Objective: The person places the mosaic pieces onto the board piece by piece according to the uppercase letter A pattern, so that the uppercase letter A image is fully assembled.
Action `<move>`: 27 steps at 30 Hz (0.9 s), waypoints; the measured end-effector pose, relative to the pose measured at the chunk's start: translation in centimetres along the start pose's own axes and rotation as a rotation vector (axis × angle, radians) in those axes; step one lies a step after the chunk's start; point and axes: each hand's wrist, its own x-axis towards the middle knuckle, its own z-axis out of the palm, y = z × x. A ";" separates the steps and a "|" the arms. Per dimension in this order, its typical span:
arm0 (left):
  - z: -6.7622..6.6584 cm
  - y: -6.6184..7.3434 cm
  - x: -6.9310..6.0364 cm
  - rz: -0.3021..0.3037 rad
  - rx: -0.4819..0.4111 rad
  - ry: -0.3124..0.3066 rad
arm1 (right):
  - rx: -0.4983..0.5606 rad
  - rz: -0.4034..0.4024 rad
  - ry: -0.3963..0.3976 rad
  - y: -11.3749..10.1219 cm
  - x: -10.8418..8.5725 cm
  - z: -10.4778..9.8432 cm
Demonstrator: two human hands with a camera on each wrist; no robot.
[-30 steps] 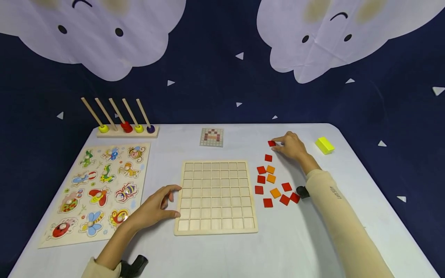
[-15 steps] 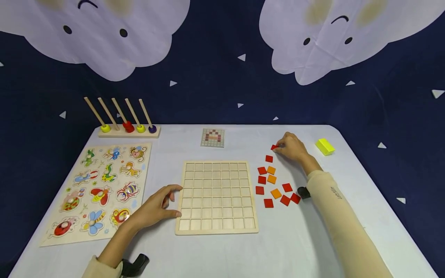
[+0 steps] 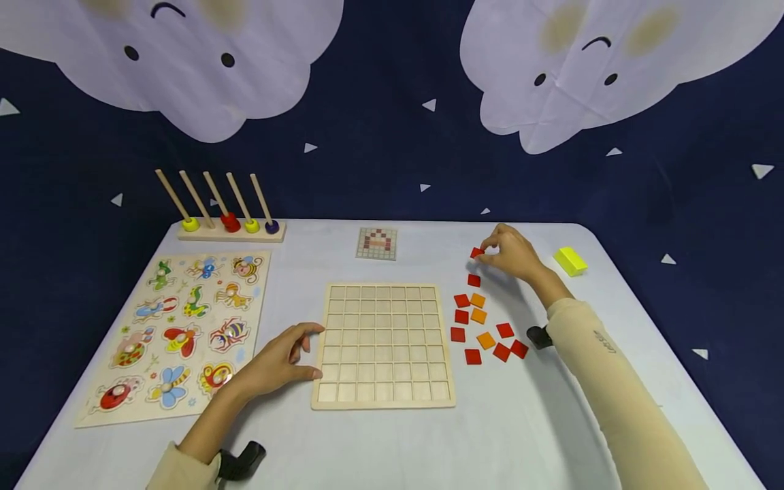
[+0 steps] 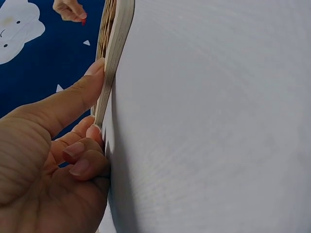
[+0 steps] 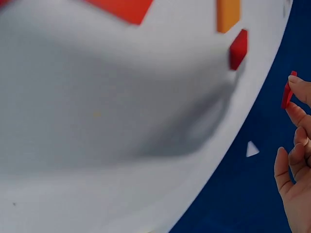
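Note:
My right hand pinches a red tile between thumb and fingertip, beyond the loose tiles; the right wrist view shows this red tile gripped by its edges and raised off the table. At the left edge of the wooden grid board, my left hand rests its thumb and index fingertips, the other fingers loosely bent. In the left wrist view the thumb of my left hand touches the side of the board. The board's squares hold no tiles.
Several red tiles and orange tiles lie right of the board. Behind it is a small pattern card. An insect puzzle and a peg stand are at the left, a yellow block at the right.
My right hand has moved a little with the red tile, which first shifted nearer and then went back, away from me and left. My left hand has stayed at the board's edge.

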 end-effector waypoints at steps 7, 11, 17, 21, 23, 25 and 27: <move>0.0 -0.1 0.0 0.006 0.014 -0.006 | -0.006 -0.073 0.020 -2.5 0.1 -0.3; 0.0 -0.2 0.0 0.000 0.021 -0.011 | 0.002 -0.106 0.008 -3.9 0.0 0.0; -0.1 -0.4 0.0 -0.007 0.033 -0.020 | -0.001 -0.157 -0.029 -6.0 -0.4 1.0; 0.0 -0.4 0.1 0.000 0.029 -0.019 | -0.001 -0.202 -0.041 -7.3 -0.6 1.7; 0.0 -0.5 0.1 0.003 0.022 -0.017 | 0.002 -0.221 -0.045 -8.0 -0.7 2.1; 0.1 -0.5 0.1 0.003 0.016 -0.016 | 0.012 -0.237 -0.054 -8.6 -0.7 2.5; 0.1 -0.5 0.0 0.002 0.014 -0.015 | 0.018 -0.248 -0.066 -9.2 -0.7 2.9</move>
